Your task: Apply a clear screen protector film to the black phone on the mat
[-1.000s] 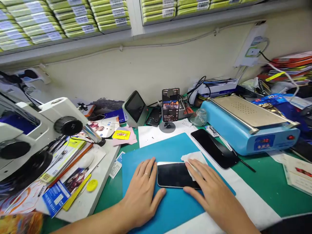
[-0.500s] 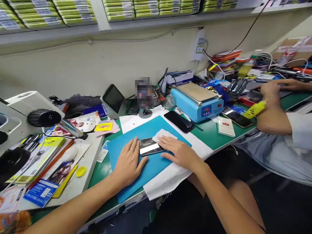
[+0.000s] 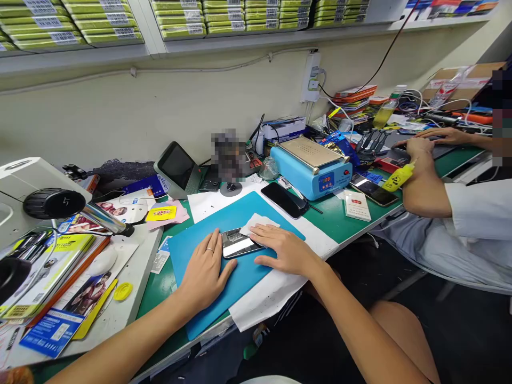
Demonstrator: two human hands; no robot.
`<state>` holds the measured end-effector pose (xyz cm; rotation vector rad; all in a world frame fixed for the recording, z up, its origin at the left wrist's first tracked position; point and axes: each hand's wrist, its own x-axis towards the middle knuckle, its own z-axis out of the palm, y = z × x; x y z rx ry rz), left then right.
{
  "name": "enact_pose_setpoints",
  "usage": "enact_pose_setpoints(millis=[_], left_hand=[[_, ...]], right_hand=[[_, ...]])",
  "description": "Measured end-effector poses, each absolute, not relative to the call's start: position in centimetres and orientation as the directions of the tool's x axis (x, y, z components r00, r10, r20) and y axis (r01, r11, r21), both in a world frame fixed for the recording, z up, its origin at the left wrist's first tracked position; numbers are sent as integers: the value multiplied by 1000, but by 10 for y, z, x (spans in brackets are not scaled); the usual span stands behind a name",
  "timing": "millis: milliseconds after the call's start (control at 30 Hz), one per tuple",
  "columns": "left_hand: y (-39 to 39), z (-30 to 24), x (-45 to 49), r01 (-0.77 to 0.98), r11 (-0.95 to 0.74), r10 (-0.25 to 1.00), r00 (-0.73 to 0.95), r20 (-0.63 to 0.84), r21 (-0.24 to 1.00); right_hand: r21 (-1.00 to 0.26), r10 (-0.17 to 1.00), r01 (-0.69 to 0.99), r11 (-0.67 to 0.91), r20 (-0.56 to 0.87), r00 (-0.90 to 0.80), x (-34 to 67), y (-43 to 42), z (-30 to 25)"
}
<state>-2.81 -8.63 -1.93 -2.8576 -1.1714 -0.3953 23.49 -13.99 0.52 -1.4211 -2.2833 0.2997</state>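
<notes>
1. From where I stand, the phone (image 3: 239,245) lies between both hands on the blue mat (image 3: 240,285), its long axis running across from one to the other.
2. Left hand (image 3: 204,266): flat, thumb spread, gripping nothing, right beside the phone's end.
3. Right hand (image 3: 286,250): nearer the opposite end, fingers outstretched over white tissue (image 3: 259,222).

- Glossy black rectangular phone (image 3: 234,250): partly hidden under crumpled white tissue (image 3: 258,220), right hand (image 3: 282,249)
- White-and-black microscope (image 3: 36,176): cut at left
- Dark object (image 3: 229,154) on round grey stand (image 3: 231,190): pixelated

Phone (image 3: 232,244) blk w/ wht glare, tissue (image 3: 256,220) wht, mat (image 3: 245,268) solid blue, tabletop (image 3: 328,214) grn.
</notes>
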Motion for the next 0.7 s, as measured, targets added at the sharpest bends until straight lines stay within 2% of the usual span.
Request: enact_pose_setpoints(millis=[167, 367, 533, 700], left_hand=[[-89, -15, -26, 696, -711, 699, 683, 210, 102], [-87, -8, -21, 741, -668, 738, 645, 201, 76], [-88, -3, -19, 757, -637, 770, 626, 118, 145], [-88, -1, -22, 742, -647, 762, 638, 112, 173]], right_hand=[[-381, 881, 796, 471, 248, -403, 235, -141, 9], [-338, 872, 806, 486, 250, -421, 239, -138, 9], [-303, 877, 825, 477, 226, -424, 240, -137, 8], [-282, 880, 836, 470, 227, -418, 241, -136, 6]])
